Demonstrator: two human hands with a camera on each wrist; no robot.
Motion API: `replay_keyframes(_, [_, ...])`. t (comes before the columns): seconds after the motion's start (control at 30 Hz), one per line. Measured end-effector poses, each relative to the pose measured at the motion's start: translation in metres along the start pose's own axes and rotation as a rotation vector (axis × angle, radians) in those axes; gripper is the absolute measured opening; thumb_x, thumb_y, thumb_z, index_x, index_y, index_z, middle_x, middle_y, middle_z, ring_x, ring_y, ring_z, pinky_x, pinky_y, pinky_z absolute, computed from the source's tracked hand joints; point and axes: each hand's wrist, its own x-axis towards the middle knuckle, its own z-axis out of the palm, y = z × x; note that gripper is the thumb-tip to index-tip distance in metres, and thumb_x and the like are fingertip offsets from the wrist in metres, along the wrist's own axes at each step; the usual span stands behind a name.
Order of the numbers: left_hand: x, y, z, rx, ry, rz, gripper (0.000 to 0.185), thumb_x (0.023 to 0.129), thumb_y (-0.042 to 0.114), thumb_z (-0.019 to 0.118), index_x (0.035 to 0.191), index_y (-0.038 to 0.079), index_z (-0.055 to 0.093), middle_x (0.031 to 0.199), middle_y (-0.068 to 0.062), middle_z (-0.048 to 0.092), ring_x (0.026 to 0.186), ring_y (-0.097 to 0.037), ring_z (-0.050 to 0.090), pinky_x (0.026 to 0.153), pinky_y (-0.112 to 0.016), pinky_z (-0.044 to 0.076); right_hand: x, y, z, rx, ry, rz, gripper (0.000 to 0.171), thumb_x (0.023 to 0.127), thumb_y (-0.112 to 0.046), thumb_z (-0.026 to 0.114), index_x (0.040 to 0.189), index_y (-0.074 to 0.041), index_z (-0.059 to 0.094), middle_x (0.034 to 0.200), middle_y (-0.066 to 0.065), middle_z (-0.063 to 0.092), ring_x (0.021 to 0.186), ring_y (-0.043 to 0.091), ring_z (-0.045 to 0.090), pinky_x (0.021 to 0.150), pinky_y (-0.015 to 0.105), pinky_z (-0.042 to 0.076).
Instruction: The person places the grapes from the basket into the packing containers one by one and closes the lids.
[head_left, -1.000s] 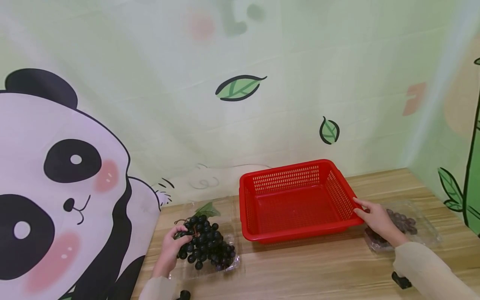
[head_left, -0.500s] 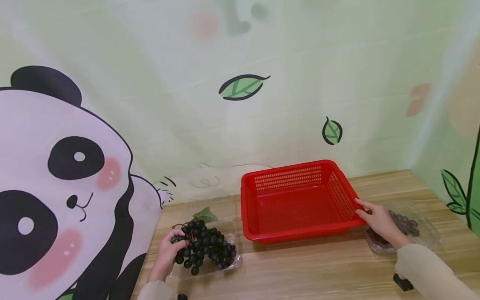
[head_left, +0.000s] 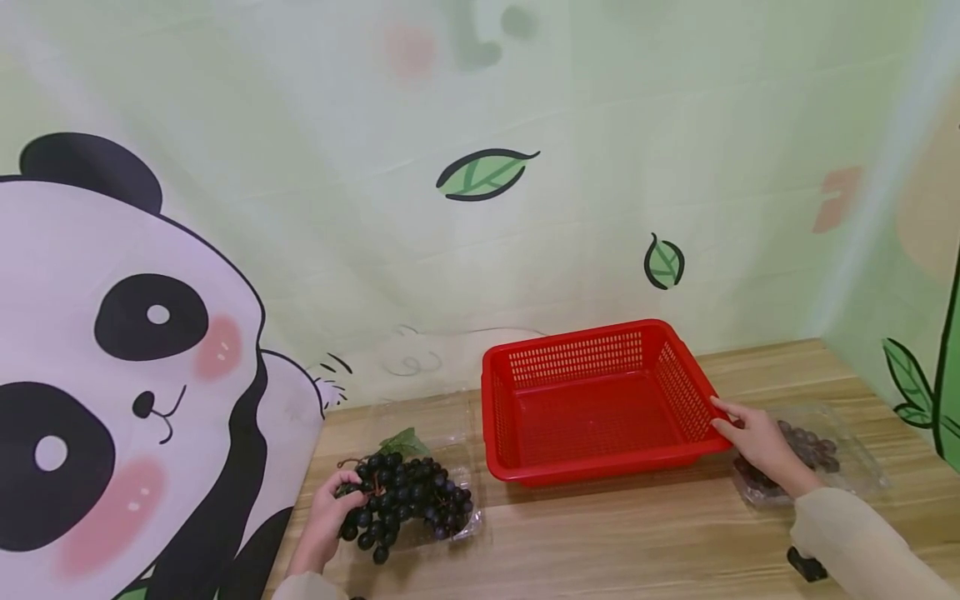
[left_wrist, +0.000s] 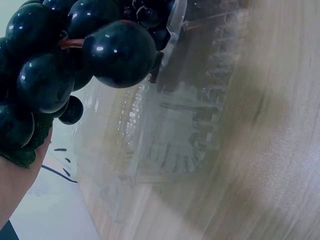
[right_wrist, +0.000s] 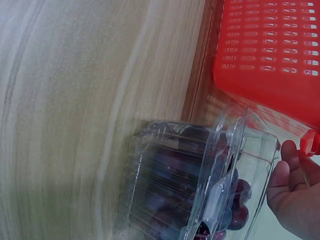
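A bunch of dark grapes (head_left: 405, 498) is held by the left hand (head_left: 327, 518), whose fingers are curled around its end farthest from the red basket (head_left: 600, 400). The bunch hangs partly over an open clear plastic tray (head_left: 457, 521), which lies on the desk (head_left: 600, 542) just beside the basket, on the basket's left. A green leaf (head_left: 405, 443) is seen at the far side of the bunch.

The bunch is judged to be light but loose: the berries are round, glossy and probably slippery, and single ones can be pulled off if they are squeezed. In the left wrist view the berries (left_wrist: 117, 52) look hard and shiny, and a thin brown stem (left_wrist: 70, 44) is seen between them. A grip at the stem is judged to be safer than a grip on the berries alone.

The right hand (head_left: 753, 442) is laid on the right rim of the basket, with its fingers nearly straight and nothing clamped. Just behind this hand, on the other side of the basket, a second clear clamshell box (right_wrist: 200, 185) with reddish grapes (head_left: 813, 446) is lying; its lid is partly open. This box is thin and is expected to bend easily.
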Motion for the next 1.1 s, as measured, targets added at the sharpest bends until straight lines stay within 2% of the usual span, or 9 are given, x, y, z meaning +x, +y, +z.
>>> replay_keyframes(0.23, [-0.001,-0.007,-0.004,0.016,0.008,-0.029,0.016,0.068,-0.004,0.054,0.082,0.002,0.05,0.107,-0.014,0.046,0.096,-0.024,0.042,0.073,-0.027,0.037,0.0,0.001,0.0,0.002,0.0,-0.009,0.051,0.091,-0.023,0.047,0.132,0.005,0.035,0.114,0.034,0.05,0.076,0.016,0.058,0.055,0.022,0.043])
replay_keyframes(0.47, [-0.001,-0.014,-0.01,0.027,0.014,-0.051,0.015,0.068,-0.003,0.054,0.08,0.005,0.05,0.099,-0.01,0.046,0.09,-0.021,0.042,0.072,-0.027,0.037,0.0,0.0,0.0,0.014,-0.002,0.0,0.051,0.091,-0.024,0.047,0.132,0.004,0.034,0.113,0.035,0.05,0.072,0.012,0.056,0.052,0.022,0.041])
replay_keyframes(0.67, [-0.001,-0.017,-0.01,0.048,0.014,-0.061,0.015,0.068,-0.002,0.055,0.081,0.003,0.051,0.104,-0.014,0.046,0.092,-0.024,0.043,0.07,-0.026,0.037,0.0,0.0,0.0,0.009,0.002,0.003,0.051,0.091,-0.023,0.047,0.132,0.005,0.034,0.115,0.035,0.048,0.077,0.018,0.058,0.054,0.022,0.043])
replay_keyframes(0.9, [0.002,-0.021,-0.006,0.049,0.025,-0.06,0.015,0.068,-0.003,0.055,0.082,0.002,0.052,0.106,-0.014,0.047,0.097,-0.025,0.042,0.071,-0.026,0.037,0.0,0.001,0.001,0.002,0.006,-0.002,0.051,0.091,-0.023,0.047,0.132,0.005,0.035,0.116,0.035,0.049,0.078,0.019,0.058,0.053,0.022,0.042])
replay_keyframes(1.1, [0.004,-0.02,-0.001,0.055,0.024,-0.039,0.019,0.067,-0.003,0.055,0.085,-0.001,0.051,0.105,-0.015,0.048,0.094,-0.025,0.044,0.071,-0.026,0.037,0.0,0.002,0.001,-0.01,0.011,-0.012,0.05,0.091,-0.022,0.047,0.131,0.006,0.035,0.119,0.036,0.046,0.085,0.03,0.059,0.058,0.022,0.046])
